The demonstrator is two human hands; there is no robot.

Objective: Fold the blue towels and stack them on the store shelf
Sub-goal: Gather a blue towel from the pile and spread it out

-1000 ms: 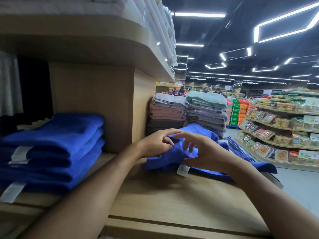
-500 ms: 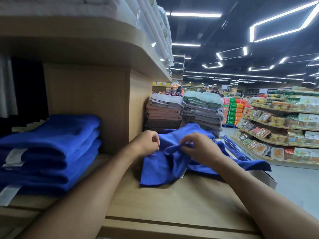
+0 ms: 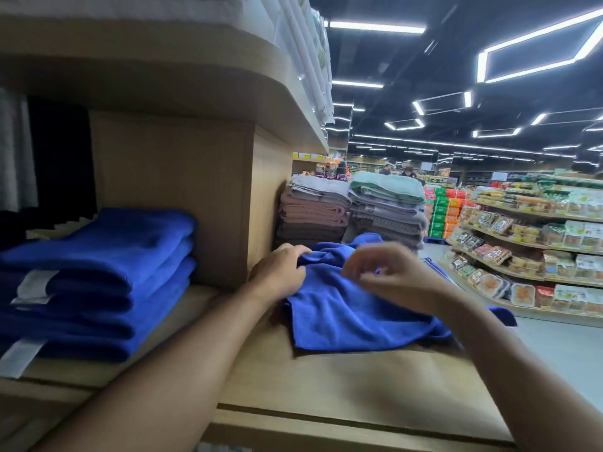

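Left grip (image 3: 278, 272) holds edge of blue towel (image 3: 346, 318).

The loose towel (image 3: 352, 314) is bright blue. The folded towels (image 3: 107, 256) are blue with white tags (image 3: 34, 285). The shelf (image 3: 326, 386) is light brown.

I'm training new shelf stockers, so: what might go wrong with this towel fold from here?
1. The loose blue towel lies bunched, and one corner reaches past the right edge of the shelf. A tug might drag it off.
2. Only the left hand plainly grips it. The right hand is blurred above it, so the fold may come out uneven.
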